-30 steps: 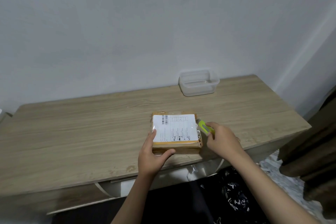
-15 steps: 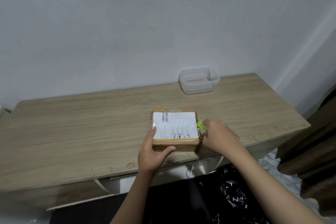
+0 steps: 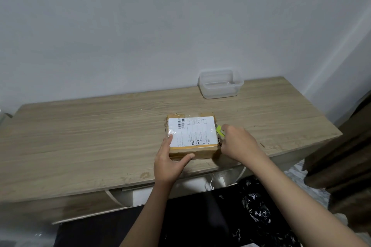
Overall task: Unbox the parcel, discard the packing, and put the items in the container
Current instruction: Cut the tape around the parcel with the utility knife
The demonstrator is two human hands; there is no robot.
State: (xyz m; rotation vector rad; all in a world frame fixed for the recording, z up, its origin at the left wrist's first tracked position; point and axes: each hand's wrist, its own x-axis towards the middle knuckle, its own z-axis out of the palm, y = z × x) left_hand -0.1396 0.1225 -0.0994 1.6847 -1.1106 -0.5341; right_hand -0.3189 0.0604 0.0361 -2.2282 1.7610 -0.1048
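Closest to us, the left hand [image 3: 170,163] is clamped on the parcel [image 3: 192,137], thumb along the near face, fingers up on the left edge of the white label [image 3: 193,131], pinning it flat. The right hand [image 3: 237,142] is fisted around a yellow-green cutter [image 3: 220,130], its tip poking out against the parcel's right side, so that grip is closed on the tool, blade hidden from here. Here's the thing that matters: the parcel sits just left of the cutter, its longer side running left to right, and the taped right edge runs away from the person, so I'd say the cut wants to travel along that edge, with the right hand the one placed for it. The parcel lies near the front edge of the wooden counter [image 3: 90,136], still sealed. Further back, well apart, a clear plastic container [image 3: 220,84] waits against the pale wall [image 3: 160,26], empty as far as I can see.
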